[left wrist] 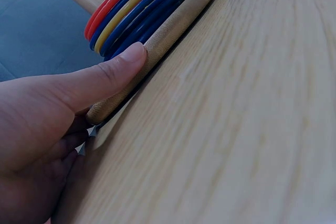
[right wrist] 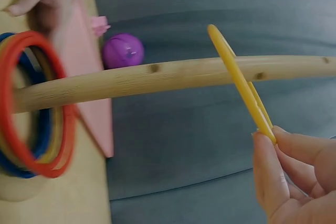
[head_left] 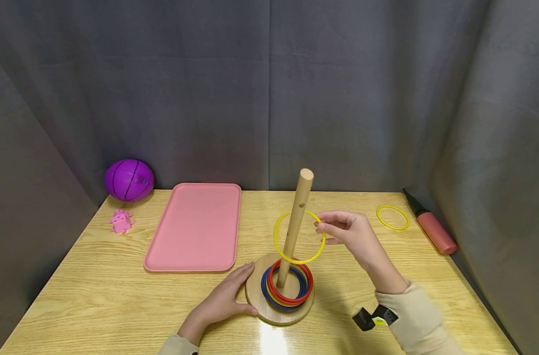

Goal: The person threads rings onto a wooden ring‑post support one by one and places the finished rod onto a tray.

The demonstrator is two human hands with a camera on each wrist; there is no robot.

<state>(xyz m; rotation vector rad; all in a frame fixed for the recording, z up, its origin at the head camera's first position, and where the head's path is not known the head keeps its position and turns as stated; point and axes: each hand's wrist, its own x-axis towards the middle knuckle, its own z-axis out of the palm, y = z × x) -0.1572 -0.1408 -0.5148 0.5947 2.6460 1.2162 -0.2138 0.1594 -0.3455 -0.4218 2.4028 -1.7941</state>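
My right hand [head_left: 353, 236] pinches a thin yellow ring [head_left: 275, 238] between thumb and fingertips at its right side. The ring encircles the upright wooden post [head_left: 294, 219], well above the base; in the right wrist view the post [right wrist: 189, 75] passes through it. Lower down, red, yellow and blue rings [head_left: 311, 284] lie stacked around the post's foot. My left hand [head_left: 220, 301] grips the left edge of the round wooden base [head_left: 254, 292]. Its thumb presses the near rim, seen in the left wrist view beside the base's edge [left wrist: 173, 27].
A second yellow ring [head_left: 407, 228] lies at the right of the table, beside a pink pump [head_left: 435, 231] with a black nozzle. Left of the post lies a pink tray [head_left: 196, 227]. Farther left are a purple ball [head_left: 126, 183] and a small pink toy [head_left: 121, 221].
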